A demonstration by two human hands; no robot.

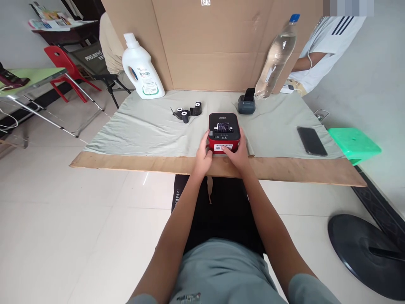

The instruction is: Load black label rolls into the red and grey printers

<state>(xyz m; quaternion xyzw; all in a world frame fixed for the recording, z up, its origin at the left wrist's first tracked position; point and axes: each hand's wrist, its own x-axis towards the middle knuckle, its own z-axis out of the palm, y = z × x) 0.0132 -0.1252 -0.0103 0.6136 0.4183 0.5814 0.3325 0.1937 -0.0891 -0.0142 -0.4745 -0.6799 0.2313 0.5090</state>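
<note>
Wide open cloth (142, 131) left of the red-and-black box (224, 144), black rolls (185, 117) blocking its far left, cardboard (215, 63) walling the back!

Box (224, 134): before me, near the bench (294, 169) edge
Rolls (184, 119): left of box
Phone (312, 141): box's right
Bottle (277, 60): back right

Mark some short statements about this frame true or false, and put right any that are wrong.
1. The left hand and right hand are both on the red-and-black box. True.
2. The smartphone lies to the left of the box. False: it lies to the right.
3. The clear plastic bottle has a blue cap. True.
4. The white jug stands between the two hands. False: it stands at the back left of the gray cloth.
5. The small black rolls lie on the cloth, left of the box. True.
</note>
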